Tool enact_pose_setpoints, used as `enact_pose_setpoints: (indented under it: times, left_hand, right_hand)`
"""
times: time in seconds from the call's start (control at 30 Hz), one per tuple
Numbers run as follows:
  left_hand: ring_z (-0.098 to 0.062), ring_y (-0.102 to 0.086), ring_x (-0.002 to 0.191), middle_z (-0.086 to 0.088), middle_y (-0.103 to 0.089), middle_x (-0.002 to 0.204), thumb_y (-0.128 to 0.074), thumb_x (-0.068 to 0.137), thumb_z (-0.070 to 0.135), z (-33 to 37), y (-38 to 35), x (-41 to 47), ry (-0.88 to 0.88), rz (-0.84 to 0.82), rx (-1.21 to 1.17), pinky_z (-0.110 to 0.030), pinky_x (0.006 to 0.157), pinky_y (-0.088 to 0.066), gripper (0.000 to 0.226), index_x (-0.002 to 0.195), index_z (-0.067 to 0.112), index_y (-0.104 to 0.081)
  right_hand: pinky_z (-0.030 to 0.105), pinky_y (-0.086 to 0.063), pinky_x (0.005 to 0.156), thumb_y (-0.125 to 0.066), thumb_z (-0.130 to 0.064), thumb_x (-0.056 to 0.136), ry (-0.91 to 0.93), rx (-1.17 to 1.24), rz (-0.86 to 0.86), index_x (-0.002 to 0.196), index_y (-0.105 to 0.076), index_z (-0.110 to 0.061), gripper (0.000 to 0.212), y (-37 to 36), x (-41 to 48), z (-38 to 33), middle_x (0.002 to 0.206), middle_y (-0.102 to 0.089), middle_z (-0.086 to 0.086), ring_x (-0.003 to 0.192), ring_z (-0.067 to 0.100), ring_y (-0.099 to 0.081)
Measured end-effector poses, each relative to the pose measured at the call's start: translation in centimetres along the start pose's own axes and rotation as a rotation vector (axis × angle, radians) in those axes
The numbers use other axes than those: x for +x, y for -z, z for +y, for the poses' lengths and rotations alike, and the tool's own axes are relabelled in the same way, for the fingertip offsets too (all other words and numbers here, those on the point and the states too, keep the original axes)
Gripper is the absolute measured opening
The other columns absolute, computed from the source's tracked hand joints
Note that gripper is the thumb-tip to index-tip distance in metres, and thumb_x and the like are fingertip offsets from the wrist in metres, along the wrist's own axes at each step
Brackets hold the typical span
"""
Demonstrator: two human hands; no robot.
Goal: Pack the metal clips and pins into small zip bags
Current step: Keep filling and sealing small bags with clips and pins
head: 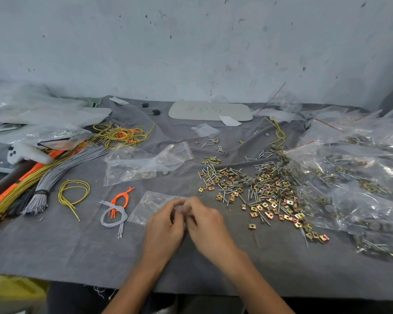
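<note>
Pinching bag [150, 206] edge, seemingly, left grip [166, 223]

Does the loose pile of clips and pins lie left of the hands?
No, the pile lies on the grey cloth right of both the left hand and the right hand, which pinch a zip bag.

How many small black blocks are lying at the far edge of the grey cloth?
2. The far black block lies by the wall; the near black block sits just right of it, left of the grey card. Others may hide under the plastic bags.
</note>
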State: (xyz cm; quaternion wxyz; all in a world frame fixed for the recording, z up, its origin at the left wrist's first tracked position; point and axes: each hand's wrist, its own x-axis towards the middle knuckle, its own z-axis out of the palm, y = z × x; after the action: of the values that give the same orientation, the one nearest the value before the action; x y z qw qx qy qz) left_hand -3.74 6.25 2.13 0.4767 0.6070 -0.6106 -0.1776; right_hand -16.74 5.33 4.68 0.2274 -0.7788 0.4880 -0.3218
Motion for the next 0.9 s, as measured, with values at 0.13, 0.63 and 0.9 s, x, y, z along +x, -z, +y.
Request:
enact_pose_setpoints:
  times: [0.13, 0.63, 0.9]
  left_hand:
    - [0.003, -0.063, 0.077, 0.025, -0.066, 0.078, -0.058, 0.092, 0.012, -0.5, -0.3, 0.0, -0.014, 0.022, 0.059, -0.011, 0.070, -0.041, 0.029, 0.112, 0.029, -0.070]
    - [0.000, -0.052, 0.060, 0.027, -0.058, 0.067, -0.060, 0.095, 0.008, -0.5, -0.4, 0.0, -0.001, 0.031, 0.024, -0.023, 0.063, -0.039, 0.026, 0.112, 0.024, -0.072]
    - [-0.001, -0.052, 0.059, 0.025, -0.057, 0.065, -0.053, 0.092, 0.022, -0.5, -0.5, 0.0, 0.007, 0.036, 0.003, -0.022, 0.061, -0.038, 0.027, 0.111, 0.027, -0.071]
  right_hand:
    - [0.038, -0.050, 0.089, -0.053, -0.006, 0.092, -0.012, 0.004, -0.117, 0.108, -0.059, -0.025, 0.026, 0.9, 0.2, 1.5, 0.103, -0.072, -0.005, 0.103, 0.018, -0.065]
    - [0.036, -0.042, 0.095, -0.052, -0.031, 0.101, -0.255, -0.581, 0.052, 0.110, -0.063, -0.017, 0.020, 5.1, 3.4, 7.1, 0.119, -0.059, 0.004, 0.110, 0.025, -0.051]
    - [0.036, -0.039, 0.096, -0.043, -0.023, 0.102, -0.183, -0.726, 0.015, 0.120, -0.053, -0.008, 0.025, 5.6, 3.3, 6.4, 0.124, -0.054, 0.011, 0.112, 0.029, -0.050]
